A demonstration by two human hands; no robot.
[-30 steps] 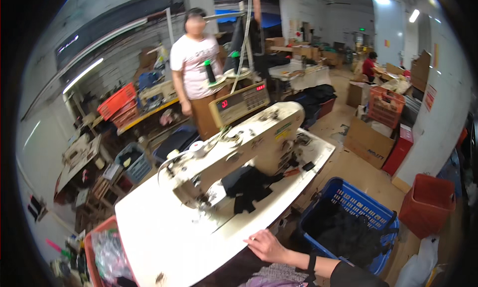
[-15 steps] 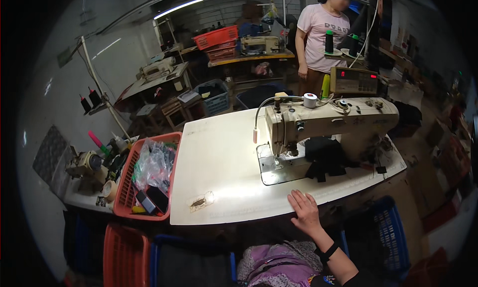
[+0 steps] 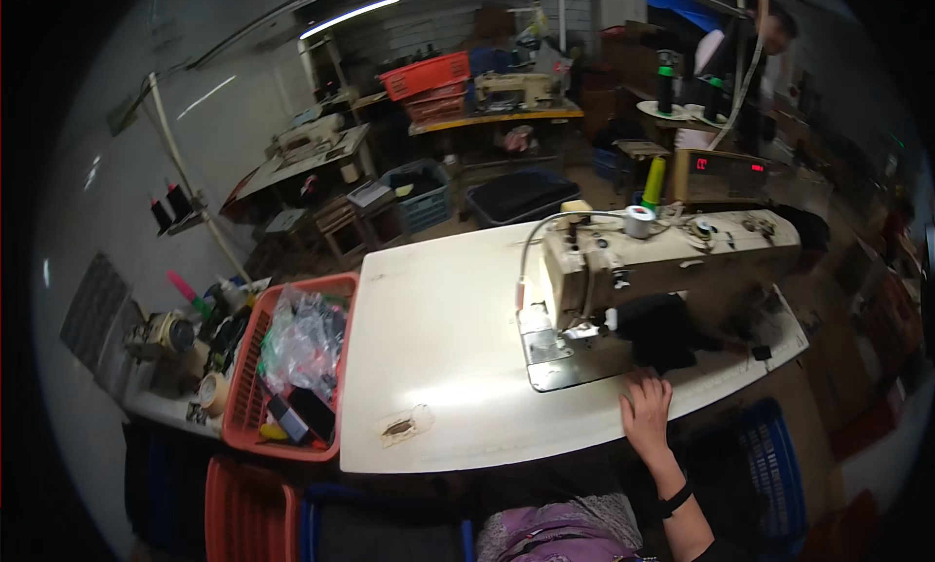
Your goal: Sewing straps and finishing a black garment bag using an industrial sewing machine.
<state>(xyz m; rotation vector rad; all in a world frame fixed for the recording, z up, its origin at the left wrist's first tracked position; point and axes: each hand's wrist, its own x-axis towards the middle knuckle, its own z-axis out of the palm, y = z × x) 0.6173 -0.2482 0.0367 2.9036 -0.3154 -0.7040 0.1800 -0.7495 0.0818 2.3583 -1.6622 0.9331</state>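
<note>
My right hand [image 3: 648, 411], with a black band on its wrist, reaches in from the lower right. Its fingers are stretched out and slightly apart at the front edge of the white table [image 3: 429, 338]. The fingertips lie close to several dark pieces of cloth [image 3: 662, 330], bunched under the arm of a cream sewing machine [image 3: 672, 255]; I cannot tell whether they touch. A lamp lights the metal plate [image 3: 575, 372] below the needle. My left hand is out of view.
Left of the table, a red basket [image 3: 351, 299] holds plastic bags and phone-like items. A red crate [image 3: 219, 513] and a blue one [image 3: 310, 523] stand below. Thread cones [image 3: 665, 90] rise behind the machine. A person [image 3: 774, 36] is at the upper right.
My right hand has moved right and closer to the dark cloth. The view has shifted. The person in the pink shirt has gone from behind the machine; someone in dark clothing shows farther right.
</note>
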